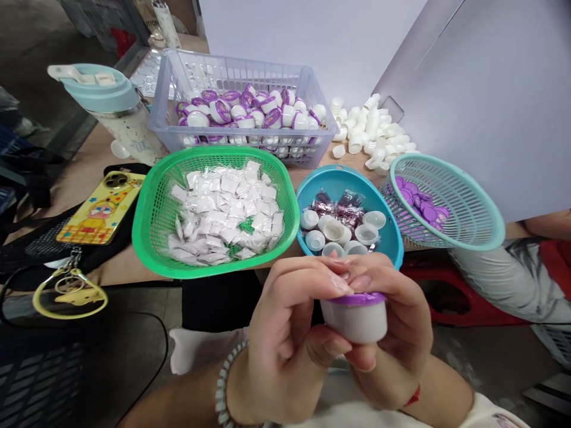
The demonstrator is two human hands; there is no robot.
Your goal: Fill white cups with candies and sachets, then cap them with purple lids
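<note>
Cup [355,324]: one, lower centre; upright, purple lid [364,299] up, broad axis across the frame
Left hand [285,333], right hand [399,333]: both gripping the cup
Containers: four
Crate [162,116], upper centre: lidded cups [273,117]
Green basket [139,232], centre left: white packets [225,199]
Blue bowl [395,245], centre: dark packets [348,215], open cups [366,233]
Pale basket [496,226], right: purple discs [428,211]

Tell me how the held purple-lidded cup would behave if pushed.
The cup looks like plastic, so it is probably light. It is round, so it may roll once on its side. Smooth-looking, it might also slide easily.
</note>
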